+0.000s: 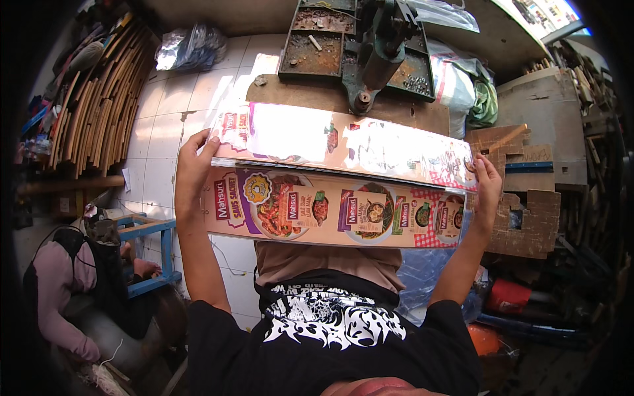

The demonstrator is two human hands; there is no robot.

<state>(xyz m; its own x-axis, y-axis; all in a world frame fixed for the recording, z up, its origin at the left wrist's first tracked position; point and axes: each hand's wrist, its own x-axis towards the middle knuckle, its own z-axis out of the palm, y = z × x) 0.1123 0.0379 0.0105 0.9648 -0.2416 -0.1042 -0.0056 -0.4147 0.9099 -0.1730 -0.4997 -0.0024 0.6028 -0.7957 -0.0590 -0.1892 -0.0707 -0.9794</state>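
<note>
My left hand (pixel 196 158) is closed on the left end of a long printed panel (pixel 310 142), its thumb over the top face. At the opposite end my right hand (pixel 487 181) grips the same panel by its right edge. Bright glare washes out much of its surface, though pictures of food and a red-checked corner still show. Just below it, nearer my body, lies a second long printed panel (pixel 333 218) with food pictures, a purple area and a yellow badge. The upper panel's near edge overlaps it. Whether the two are joined I cannot tell.
Beyond the panels stands a dark green press (pixel 380 66) with compartment trays (pixel 314 56) of small metal parts. Stacked brown boards (pixel 105 99) lean at the left. A blue frame (pixel 155 241) and a seated person (pixel 66 284) are lower left; cut brown boards (pixel 522 218) lie right.
</note>
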